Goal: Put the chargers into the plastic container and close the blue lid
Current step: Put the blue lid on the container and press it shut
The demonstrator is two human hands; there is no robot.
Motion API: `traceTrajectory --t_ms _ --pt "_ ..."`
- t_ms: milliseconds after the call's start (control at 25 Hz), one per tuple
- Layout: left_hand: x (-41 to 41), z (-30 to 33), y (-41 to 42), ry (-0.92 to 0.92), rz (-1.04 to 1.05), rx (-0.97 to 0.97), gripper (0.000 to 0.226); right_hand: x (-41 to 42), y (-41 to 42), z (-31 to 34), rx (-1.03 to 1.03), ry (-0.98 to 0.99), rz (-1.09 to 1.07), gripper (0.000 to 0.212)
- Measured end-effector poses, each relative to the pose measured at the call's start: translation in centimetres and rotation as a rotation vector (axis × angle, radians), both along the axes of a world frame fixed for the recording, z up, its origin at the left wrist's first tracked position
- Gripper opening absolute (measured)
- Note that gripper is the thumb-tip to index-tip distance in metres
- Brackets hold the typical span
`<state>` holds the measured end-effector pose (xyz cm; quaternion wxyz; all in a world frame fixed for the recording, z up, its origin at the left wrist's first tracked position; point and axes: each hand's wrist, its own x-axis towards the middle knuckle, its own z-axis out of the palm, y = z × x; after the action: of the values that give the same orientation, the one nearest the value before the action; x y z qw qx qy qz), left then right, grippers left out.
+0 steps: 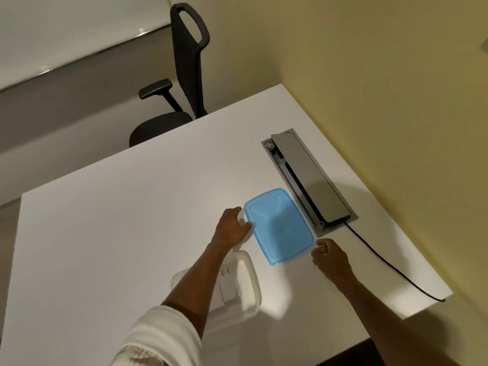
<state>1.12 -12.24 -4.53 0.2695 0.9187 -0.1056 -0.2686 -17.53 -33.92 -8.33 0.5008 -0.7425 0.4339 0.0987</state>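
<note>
The blue lid [278,225] lies flat on the white table [132,233], beside the cable box. My left hand [232,228] is at the lid's left edge, thumb touching the rim, fingers spread. My right hand [330,256] hovers by the lid's near right corner with its fingers curled in and nothing visible in them. The clear plastic container [249,283] stands open closer to me, partly under my left forearm. A white charger [227,286] with its prongs pointing away lies inside it.
A grey cable box [311,180] with a raised flap is set into the table just right of the lid. A black cable [383,260] runs from it to the table's right edge. A black office chair [184,83] stands beyond the far edge.
</note>
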Motion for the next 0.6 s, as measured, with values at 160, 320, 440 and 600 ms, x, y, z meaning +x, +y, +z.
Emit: traceTrajectory --t_ms 160,320,440,600 --pt "1.4 -1.0 -2.1 0.030 -0.024 -0.026 0.059 1.1 -0.6 -0.4 0.216 0.006 -0.144 0.030" --pt "2.8 -1.3 -3.3 0.098 -0.011 -0.063 0.053 2.3 -1.0 -0.6 0.359 -0.005 -0.200 0.024" --pt "2.9 -1.9 -3.6 0.121 -0.049 -0.028 0.077 2.9 -1.1 -0.9 0.428 0.002 -0.190 0.023" --pt "2.4 -1.5 -3.8 0.101 0.012 -0.074 0.085 3.4 -0.8 -0.7 0.402 -0.015 -0.181 0.013"
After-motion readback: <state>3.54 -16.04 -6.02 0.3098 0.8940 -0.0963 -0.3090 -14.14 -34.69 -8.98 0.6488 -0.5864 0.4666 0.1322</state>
